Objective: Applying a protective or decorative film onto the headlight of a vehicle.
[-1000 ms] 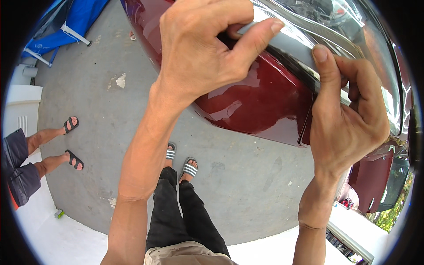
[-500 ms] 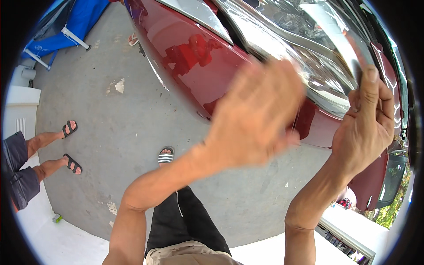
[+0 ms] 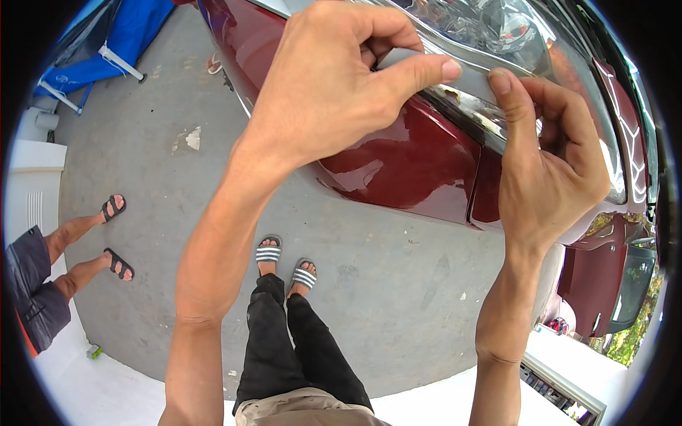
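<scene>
A thin, flexible grey strip is stretched between my two hands, in front of the car's headlight. Its material is not plain to see. My left hand pinches one end with thumb and curled fingers, and a grey corner sticks up behind the thumb. At the other end my right hand grips the strip between thumb and bent forefinger. Below the hands lies the glossy dark red bumper. The lower edge of the headlight is partly hidden by the hands and the strip.
A person in dark shorts and black sandals stands at the left. Blue fabric on a white-legged frame is at the far left. Another dark red car stands at the right. Grey concrete floor lies beneath me.
My left hand, blurred and apart from the strip before, has moved up and left and now holds one end. My right hand has brought the strip left and slightly up.
</scene>
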### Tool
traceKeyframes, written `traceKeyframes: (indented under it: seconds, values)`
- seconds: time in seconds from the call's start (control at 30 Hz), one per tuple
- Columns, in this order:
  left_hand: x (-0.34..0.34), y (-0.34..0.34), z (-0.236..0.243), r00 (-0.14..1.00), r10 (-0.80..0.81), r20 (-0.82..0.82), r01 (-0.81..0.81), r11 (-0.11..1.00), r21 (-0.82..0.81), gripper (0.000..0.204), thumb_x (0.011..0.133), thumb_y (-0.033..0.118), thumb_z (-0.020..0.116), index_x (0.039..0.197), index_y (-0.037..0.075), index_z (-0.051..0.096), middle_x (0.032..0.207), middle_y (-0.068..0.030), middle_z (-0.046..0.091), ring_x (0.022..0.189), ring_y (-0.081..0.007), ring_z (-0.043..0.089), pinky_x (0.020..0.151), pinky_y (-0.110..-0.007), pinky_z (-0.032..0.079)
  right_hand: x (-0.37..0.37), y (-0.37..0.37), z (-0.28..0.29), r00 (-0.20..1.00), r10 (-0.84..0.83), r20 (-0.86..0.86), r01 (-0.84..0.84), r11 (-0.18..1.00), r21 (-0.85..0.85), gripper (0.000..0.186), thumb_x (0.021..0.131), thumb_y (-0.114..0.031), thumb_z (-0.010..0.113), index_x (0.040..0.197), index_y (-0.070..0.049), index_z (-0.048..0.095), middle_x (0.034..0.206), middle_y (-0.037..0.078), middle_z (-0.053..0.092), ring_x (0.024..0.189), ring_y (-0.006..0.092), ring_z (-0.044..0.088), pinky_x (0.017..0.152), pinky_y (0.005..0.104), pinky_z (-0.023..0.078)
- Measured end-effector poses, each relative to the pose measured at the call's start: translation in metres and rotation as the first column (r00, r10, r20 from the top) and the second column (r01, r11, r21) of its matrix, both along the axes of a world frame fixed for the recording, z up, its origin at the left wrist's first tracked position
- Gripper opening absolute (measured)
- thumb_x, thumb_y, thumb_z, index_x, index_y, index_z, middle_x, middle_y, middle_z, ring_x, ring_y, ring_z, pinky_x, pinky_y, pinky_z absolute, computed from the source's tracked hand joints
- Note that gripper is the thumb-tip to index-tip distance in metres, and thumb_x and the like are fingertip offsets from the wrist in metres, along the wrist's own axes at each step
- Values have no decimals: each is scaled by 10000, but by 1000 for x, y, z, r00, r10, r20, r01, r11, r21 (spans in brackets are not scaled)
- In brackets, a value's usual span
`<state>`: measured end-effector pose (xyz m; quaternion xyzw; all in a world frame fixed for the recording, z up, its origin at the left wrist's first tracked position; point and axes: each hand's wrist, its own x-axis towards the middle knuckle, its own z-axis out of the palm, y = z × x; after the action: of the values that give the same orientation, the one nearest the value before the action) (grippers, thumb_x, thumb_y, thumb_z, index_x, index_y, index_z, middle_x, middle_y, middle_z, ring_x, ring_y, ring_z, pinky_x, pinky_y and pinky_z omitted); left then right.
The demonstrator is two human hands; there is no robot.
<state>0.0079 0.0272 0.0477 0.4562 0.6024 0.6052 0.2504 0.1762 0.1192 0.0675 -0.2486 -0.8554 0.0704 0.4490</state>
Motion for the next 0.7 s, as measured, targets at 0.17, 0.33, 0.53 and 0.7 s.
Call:
traceKeyframes:
  seconds: [0.17,0.33,0.53,0.7]
  values:
    - [-4,4,2,954,180,-238,-204,976,-80,427,808,193,883,613,-1,556,525,29,464,503,-50,378,437,-248,280,-5,6,-8,998,-55,37,45,971,235,136,861,-121,849,864,-17,761,674,-57,651,581,-16,463,521,154,295]
    - [-8,0,4,975,112,-192,-133,986,-102,424,893,168,808,600,44,527,523,65,461,484,-3,367,426,-214,253,-6,3,-8,994,-86,69,66,964,257,136,848,-127,858,845,-30,763,652,-51,649,553,-12,448,505,168,285]
    - [-6,2,1,983,89,-158,-103,991,-81,400,907,162,790,600,45,564,505,64,483,456,7,373,403,-209,231,-3,11,-8,998,26,60,-45,943,330,126,846,-141,861,845,-48,777,657,-36,675,521,-9,449,490,172,291]
    - [-3,-2,-2,985,89,-151,-100,992,-72,392,912,161,782,601,40,576,495,63,481,444,6,370,395,-207,220,3,11,-10,996,9,88,-41,928,371,133,850,-174,861,855,-63,788,653,-39,673,533,-8,473,499,158,306]
